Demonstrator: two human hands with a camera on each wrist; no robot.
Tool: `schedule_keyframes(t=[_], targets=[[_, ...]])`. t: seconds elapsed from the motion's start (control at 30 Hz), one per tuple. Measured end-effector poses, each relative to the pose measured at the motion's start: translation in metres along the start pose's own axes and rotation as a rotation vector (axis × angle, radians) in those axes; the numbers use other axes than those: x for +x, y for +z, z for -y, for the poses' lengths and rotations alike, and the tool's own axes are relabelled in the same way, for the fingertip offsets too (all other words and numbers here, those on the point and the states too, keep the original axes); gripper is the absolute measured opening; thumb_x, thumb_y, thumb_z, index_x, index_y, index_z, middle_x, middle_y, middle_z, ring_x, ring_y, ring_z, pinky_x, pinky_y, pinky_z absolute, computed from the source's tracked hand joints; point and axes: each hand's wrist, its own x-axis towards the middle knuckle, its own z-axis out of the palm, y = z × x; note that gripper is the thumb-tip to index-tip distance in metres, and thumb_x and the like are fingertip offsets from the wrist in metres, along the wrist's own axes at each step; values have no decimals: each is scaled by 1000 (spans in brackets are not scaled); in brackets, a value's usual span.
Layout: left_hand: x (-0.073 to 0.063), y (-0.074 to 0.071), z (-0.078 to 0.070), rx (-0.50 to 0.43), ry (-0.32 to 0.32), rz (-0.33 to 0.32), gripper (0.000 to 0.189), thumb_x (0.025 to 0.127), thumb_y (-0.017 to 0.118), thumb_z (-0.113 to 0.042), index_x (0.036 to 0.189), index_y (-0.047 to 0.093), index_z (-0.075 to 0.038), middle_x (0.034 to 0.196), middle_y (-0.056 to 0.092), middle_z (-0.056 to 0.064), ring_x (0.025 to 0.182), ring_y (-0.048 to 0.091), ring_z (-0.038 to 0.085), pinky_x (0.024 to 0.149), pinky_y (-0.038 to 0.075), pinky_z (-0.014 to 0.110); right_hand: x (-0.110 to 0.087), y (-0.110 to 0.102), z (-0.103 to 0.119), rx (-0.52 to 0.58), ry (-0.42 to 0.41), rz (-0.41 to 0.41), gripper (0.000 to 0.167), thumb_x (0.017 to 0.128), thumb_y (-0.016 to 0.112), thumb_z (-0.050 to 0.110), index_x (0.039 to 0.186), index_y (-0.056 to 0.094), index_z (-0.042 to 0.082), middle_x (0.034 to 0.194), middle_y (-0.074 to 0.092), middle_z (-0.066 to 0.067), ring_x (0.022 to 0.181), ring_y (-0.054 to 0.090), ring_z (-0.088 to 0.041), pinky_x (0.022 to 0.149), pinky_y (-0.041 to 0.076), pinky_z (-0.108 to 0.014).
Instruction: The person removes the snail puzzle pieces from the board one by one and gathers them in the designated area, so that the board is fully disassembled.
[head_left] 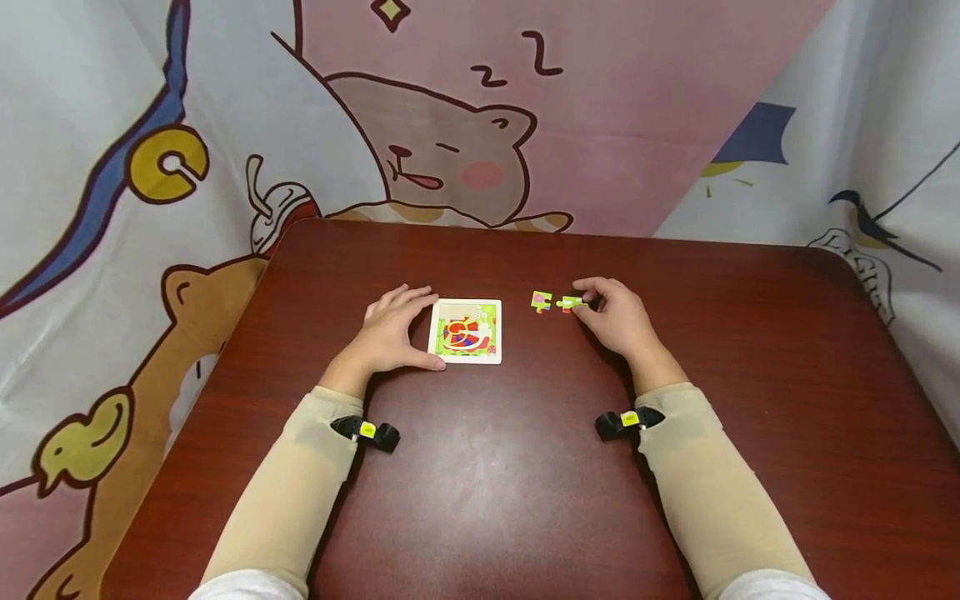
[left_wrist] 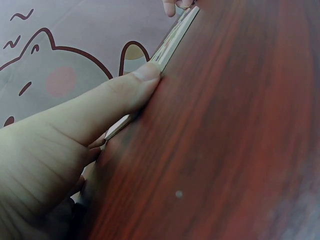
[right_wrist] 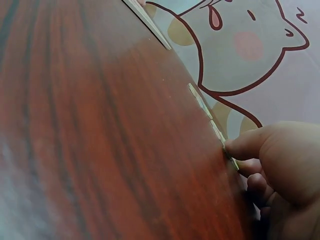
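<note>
A square puzzle board (head_left: 465, 332) with a white frame and a snail picture lies on the table. Part of its upper left shows bare backing. My left hand (head_left: 393, 333) holds the board by its left side, thumb at the near corner and forefinger at the far one. In the left wrist view the thumb (left_wrist: 142, 80) is against the board's edge (left_wrist: 180, 37). To the board's right, my right hand (head_left: 618, 315) pinches a green puzzle piece (head_left: 567, 303) at the table surface. Just left of it lies another puzzle piece (head_left: 541, 300), green with pink.
The brown wooden table (head_left: 480, 467) has its far edge close to a cartoon-printed curtain (head_left: 600, 125). Black wrist cameras sit on both sleeved forearms, one on the left wrist (head_left: 367, 431) and one on the right (head_left: 628, 421).
</note>
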Motion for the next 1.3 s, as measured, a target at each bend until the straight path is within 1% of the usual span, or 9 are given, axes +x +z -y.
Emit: schedule_keyframes(t=[0.2,0.43,0.57,0.67,0.77,0.9,1.03,1.17,1.3], targets=[[0,1,0,-1,-1,0,121,64,98,-59,163,46,-14,171,36,5,161,17,36,120,17,65,-1,9,4,-6,23,-105,35,98,72,12,131,71,2,110,62,-17,89,56,-31,82,45,-44],[0,0,0,10,2,-3,120,64,98,-60,163,47,-15,171,36,5,161,17,36,120,17,63,-3,16,9,-1,27,-160,33,98,72,11,129,71,3,113,62,-18,88,57,-31,81,46,-44],[-2,-2,1,8,2,-10,120,63,99,-59,162,48,-15,170,38,5,160,18,36,120,18,63,-1,21,15,-23,2,-207,29,98,72,11,125,72,2,112,63,-18,90,59,-34,85,46,-48],[-2,-2,2,10,3,-13,120,63,98,-60,162,48,-15,170,38,6,160,19,36,120,18,63,-2,29,25,-70,-45,-225,27,97,73,12,123,74,4,111,65,-16,97,62,-34,90,41,-55],[-3,-2,4,10,4,-12,120,64,98,-61,162,48,-15,170,38,6,160,19,36,120,19,63,-3,39,41,-138,-125,-214,27,95,75,14,120,76,6,109,67,-14,101,64,-33,89,37,-58],[-1,0,5,8,5,-12,119,65,97,-62,163,47,-15,171,37,4,160,19,36,119,20,63,-6,53,64,-199,-217,-165,26,94,78,17,118,78,9,107,69,-11,99,66,-30,86,38,-56],[0,0,3,9,5,-11,120,65,96,-63,163,46,-15,171,36,4,160,18,35,120,19,62,-7,66,78,-284,-254,-97,27,95,78,22,120,79,9,111,68,-10,103,65,-31,86,38,-54],[0,0,3,12,5,-13,120,65,96,-64,163,46,-16,171,37,4,160,18,35,120,18,61,-6,77,84,-380,-291,-43,28,97,77,29,119,78,11,113,66,-9,106,60,-33,85,38,-54],[0,-1,4,11,4,-16,120,65,96,-65,163,47,-16,171,37,4,160,18,35,121,18,61,-3,83,90,-393,-292,-5,30,98,76,33,120,78,13,115,65,-8,108,58,-33,86,38,-53]])
